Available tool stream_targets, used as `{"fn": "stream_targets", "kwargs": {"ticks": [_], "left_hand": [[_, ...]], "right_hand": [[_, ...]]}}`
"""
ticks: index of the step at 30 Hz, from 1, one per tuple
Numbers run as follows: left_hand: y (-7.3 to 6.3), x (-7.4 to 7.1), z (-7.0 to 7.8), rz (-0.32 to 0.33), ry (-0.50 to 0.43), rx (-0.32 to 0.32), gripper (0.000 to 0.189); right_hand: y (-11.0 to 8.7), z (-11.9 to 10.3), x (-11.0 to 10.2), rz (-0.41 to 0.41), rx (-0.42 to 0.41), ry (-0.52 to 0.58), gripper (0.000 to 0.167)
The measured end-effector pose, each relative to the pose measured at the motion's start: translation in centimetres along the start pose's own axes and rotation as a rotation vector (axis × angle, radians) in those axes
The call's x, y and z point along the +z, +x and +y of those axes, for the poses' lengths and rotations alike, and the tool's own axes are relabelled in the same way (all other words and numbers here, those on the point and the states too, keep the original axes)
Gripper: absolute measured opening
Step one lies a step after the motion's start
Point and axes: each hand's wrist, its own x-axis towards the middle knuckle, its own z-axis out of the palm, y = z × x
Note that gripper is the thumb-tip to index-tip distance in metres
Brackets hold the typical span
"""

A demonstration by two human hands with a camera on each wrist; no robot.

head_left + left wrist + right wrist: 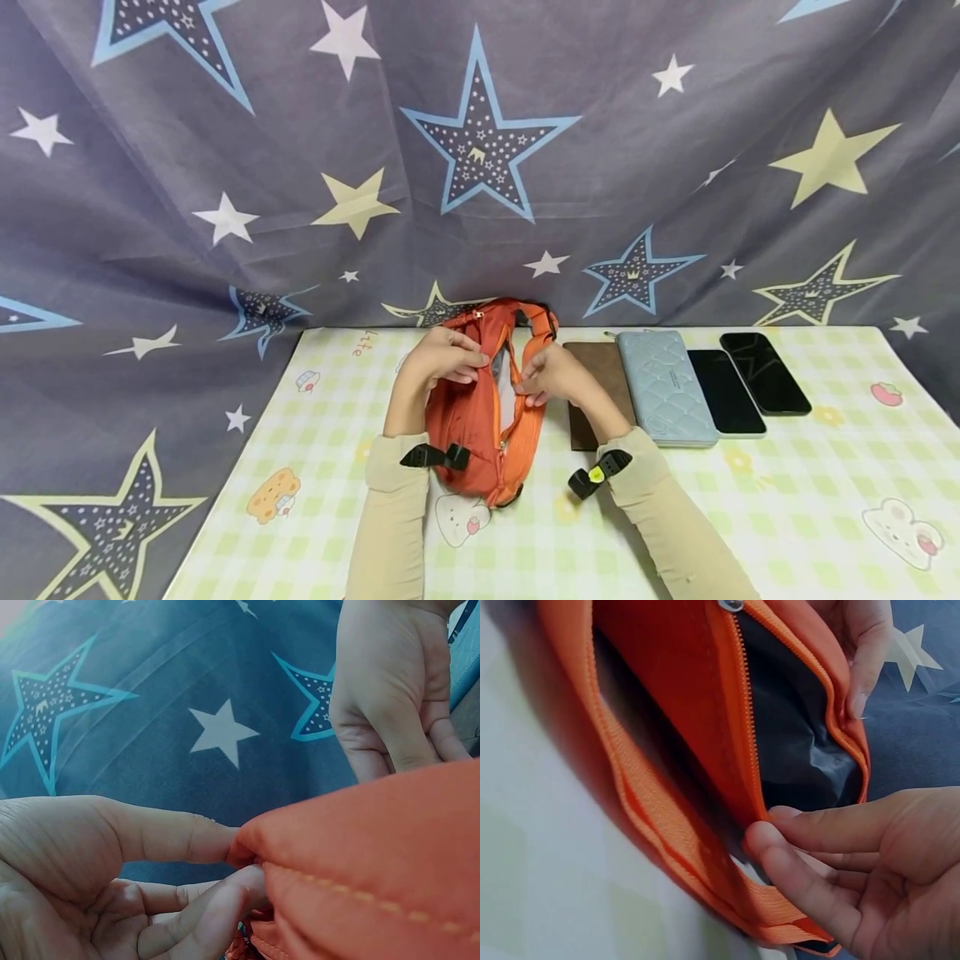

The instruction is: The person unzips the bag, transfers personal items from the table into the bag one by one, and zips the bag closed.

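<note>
Orange-red fabric forms the bag [459, 421] between both hands on the bench [825, 500], left of the other things. Unzipping looks done: dark lining [795, 727] shows. The left hand [444, 357] pinches the bag's left side, fingers closed on cloth; the right hand [553, 375] has thumb and fingertips together on a zip edge [746, 727]. Outside, to the right, lie a brown flat item [596, 371], blue wallet [667, 387] and two phones [727, 392]; whatever the bag contains, I cannot tell.

Orange-red bag [461, 417]; zip [744, 682] undone, mouth spread (dark lining [791, 727] showing); lies lengthwise on checked tablecloth [525, 558].
</note>
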Motion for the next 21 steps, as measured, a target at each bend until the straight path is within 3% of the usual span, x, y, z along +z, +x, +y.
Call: {"fn": "stream_targets", "kwargs": {"ticks": [12, 16, 21], "left_hand": [[0.0, -0.2, -0.1, -0.004, 0.009, -0.010, 0.034], [-0.1, -0.4, -0.1, -0.011, 0.004, -0.002, 0.035], [0.0, -0.5, -0.3, -0.013, -0.004, 0.014, 0.035]], "right_hand": [[-0.8, -0.9, -1.8, -0.029, -0.056, -0.035, 0.016], [-1.6, -1.5, -3.6, 0.011, -0.129, 0.035, 0.021], [-4.3, -3.9, -7.0, 0.107, -0.247, 0.070, 0.025]]}}
